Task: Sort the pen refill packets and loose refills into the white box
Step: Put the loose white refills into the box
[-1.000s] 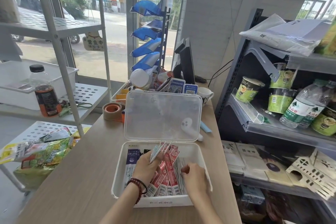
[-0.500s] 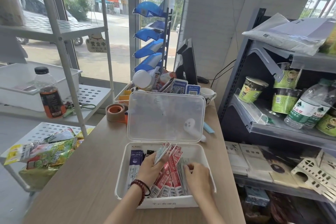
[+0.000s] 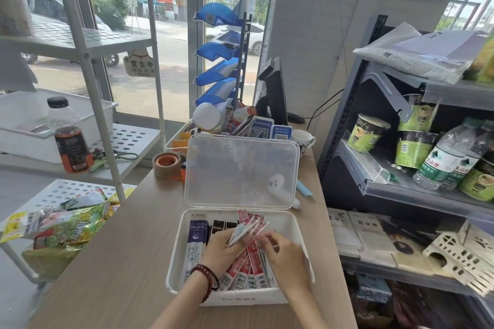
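1. At six o'clock of the view, on the wooden counter [image 3: 120, 262], the white box [image 3: 176, 262] stands with its clear lid [image 3: 240, 171] raised upright along its twelve o'clock side.
2. Inside the box, a purple refill packet [image 3: 196, 240] lies along the nine o'clock wall. Black packets [image 3: 222, 224] sit at the twelve o'clock end, and red packets [image 3: 248, 267] lie in a row through the middle toward six o'clock.
3. The left hand [image 3: 222, 248], with a bead bracelet [image 3: 207, 278] on its wrist, reaches into the box. Its fingers curl round a small fan of packets [image 3: 244, 230] whose tips point toward twelve o'clock above the red row.
4. The right hand [image 3: 286, 254] is at three o'clock of the left one, over the box's right half. Its bent fingertips meet the fan's three o'clock edge, but they are blurred, so I cannot tell whether they pinch a packet.
5. Past the box, a tape roll [image 3: 167, 164] sits at ten o'clock and a mug [image 3: 303, 139] at one o'clock.
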Available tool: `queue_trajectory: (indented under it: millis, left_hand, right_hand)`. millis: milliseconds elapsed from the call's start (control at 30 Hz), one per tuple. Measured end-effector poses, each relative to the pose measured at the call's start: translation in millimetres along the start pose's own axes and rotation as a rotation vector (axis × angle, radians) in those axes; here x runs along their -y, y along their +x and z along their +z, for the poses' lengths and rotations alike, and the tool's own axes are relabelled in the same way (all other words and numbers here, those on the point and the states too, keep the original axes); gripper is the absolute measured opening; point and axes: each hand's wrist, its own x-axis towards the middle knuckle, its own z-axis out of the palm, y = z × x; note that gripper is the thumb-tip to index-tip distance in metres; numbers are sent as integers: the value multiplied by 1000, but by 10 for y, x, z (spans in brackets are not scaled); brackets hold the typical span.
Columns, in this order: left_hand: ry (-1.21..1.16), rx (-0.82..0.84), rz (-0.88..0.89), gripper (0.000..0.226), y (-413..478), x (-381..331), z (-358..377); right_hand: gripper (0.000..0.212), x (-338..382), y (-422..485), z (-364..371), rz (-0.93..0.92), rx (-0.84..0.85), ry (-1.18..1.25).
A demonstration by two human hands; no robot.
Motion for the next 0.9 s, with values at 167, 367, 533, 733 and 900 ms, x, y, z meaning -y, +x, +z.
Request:
queue_trajectory:
  millis: [167,367,533,733,900]
  left_hand:
    - [26,9,4,28,-16,-11,2]
    - [-61,7,-7,19,-24,-58,8]
    - [-78,26,-34,36,-29,-35,10]
    - [-102,-26,-33,27,-28,-54,12]
    - [-137,-66,-36,16,-17,-70,2]
  right_hand:
    - [41,1,-8,-16,10,14,41]
    - [26,-17,-12,-37,41,17,129]
    - [21,35,-28,-63,104,-14,146]
    - [15,10,11,-30,179,-99,161]
    - [15,35,2,-33,168,-68,78]
